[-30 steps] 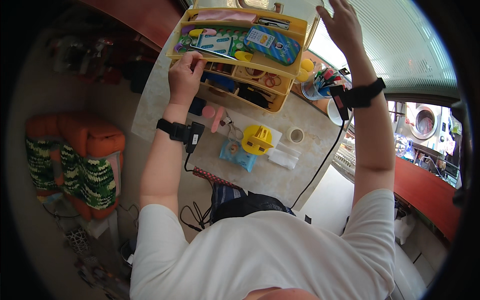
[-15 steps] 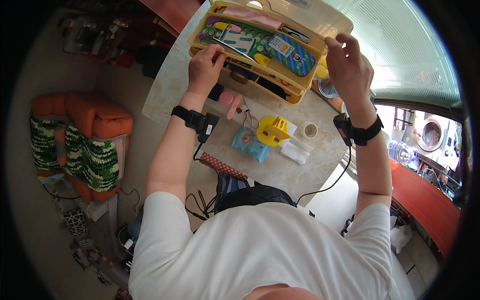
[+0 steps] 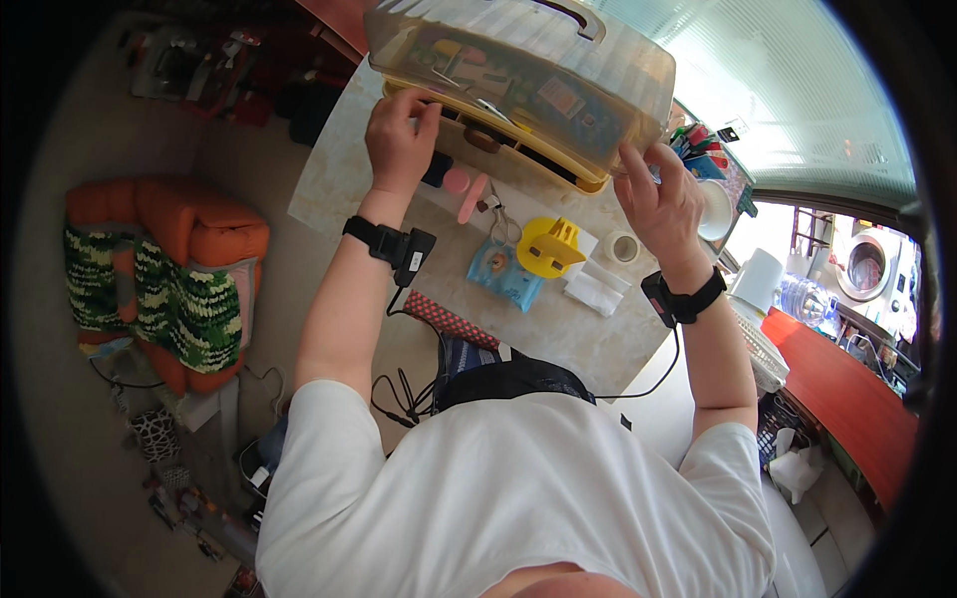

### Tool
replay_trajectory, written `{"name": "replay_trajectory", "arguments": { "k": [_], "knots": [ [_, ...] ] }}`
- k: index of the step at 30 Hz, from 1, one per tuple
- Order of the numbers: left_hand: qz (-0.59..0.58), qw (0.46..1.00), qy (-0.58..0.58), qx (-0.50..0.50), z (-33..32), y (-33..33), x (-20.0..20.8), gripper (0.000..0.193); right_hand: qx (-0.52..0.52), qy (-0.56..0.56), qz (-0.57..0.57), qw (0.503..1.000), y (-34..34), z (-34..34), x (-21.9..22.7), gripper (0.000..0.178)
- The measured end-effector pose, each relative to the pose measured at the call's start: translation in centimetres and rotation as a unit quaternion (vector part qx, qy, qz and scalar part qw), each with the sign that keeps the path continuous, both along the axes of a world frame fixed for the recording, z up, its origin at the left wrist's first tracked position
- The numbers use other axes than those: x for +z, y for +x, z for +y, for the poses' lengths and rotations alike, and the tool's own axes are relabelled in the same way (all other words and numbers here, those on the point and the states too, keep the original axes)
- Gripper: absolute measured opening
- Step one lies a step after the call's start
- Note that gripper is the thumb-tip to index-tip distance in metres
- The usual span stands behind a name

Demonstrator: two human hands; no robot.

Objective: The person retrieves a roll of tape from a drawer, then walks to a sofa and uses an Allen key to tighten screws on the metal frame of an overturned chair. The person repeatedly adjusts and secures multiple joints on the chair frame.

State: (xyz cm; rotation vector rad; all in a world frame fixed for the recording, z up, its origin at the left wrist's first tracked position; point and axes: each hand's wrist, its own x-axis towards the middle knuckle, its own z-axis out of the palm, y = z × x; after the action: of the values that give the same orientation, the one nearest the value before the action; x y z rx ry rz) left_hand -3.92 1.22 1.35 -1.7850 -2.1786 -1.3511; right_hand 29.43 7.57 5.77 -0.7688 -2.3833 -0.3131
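Note:
At the far side of the table stands a yellow storage box (image 3: pixel 563 175) with a translucent lid (image 3: pixel 638 95) over it. Through the lid show blurred trays and small items; a dark slot runs along the box's front. My left hand (image 3: pixel 401 145) is closed, its fingertips pinching the box's front left rim. At the lid's front right corner, my right hand (image 3: pixel 660 204) grips the edge with bent fingers. Nearer me lie a yellow round holder (image 3: pixel 548 249), a blue packet (image 3: pixel 503 274), scissors (image 3: pixel 506 227), a pink nail file (image 3: pixel 473 199) and a tape roll (image 3: pixel 622 247).
A folded white paper (image 3: pixel 596 289) lies near the tape roll. To the right are a white cup (image 3: pixel 758 277) and pens (image 3: pixel 703 145) behind my right hand. An orange cushioned seat (image 3: pixel 164 289) stands on the left. A black cable hangs from each wristband.
The box's lid has swung down from its raised position over the trays. My right hand has moved down and toward me with it. My left hand stays near the front left rim.

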Motion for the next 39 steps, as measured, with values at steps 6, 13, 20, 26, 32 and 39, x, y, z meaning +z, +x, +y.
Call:
{"name": "replay_trajectory", "arguments": {
  "k": [6,13,20,26,32,39],
  "knots": [
    [-0.117,0.989,0.079,0.050,1.5,-4.6,1.2,0.030,0.007,-0.053,0.033,0.998,-0.1,-1.2,-1.7,0.070],
    [-0.295,0.955,-0.019,-0.016,2.3,-4.1,3.3,0.043,0.055,-0.140,0.064,0.987,0.4,-2.4,-2.0,0.072],
    [-0.336,0.942,0.008,0.012,2.1,-2.6,1.9,0.048,0.047,-0.189,0.112,0.975,0.5,-3.1,-2.9,0.062],
    [-0.290,0.957,-0.023,0.000,1.7,-3.7,0.6,0.054,0.034,-0.186,0.144,0.971,0.1,-3.5,-3.8,0.057],
    [-0.228,0.973,-0.030,0.005,0.2,-4.1,-0.1,0.061,-0.173,-0.417,0.160,0.878,4.5,-4.9,-6.3,0.062],
    [-0.199,0.972,-0.120,0.027,-14.6,-1.4,-3.0,0.066,-0.148,-0.404,-0.106,0.896,7.5,-8.4,-12.1,0.062]
  ]
}}
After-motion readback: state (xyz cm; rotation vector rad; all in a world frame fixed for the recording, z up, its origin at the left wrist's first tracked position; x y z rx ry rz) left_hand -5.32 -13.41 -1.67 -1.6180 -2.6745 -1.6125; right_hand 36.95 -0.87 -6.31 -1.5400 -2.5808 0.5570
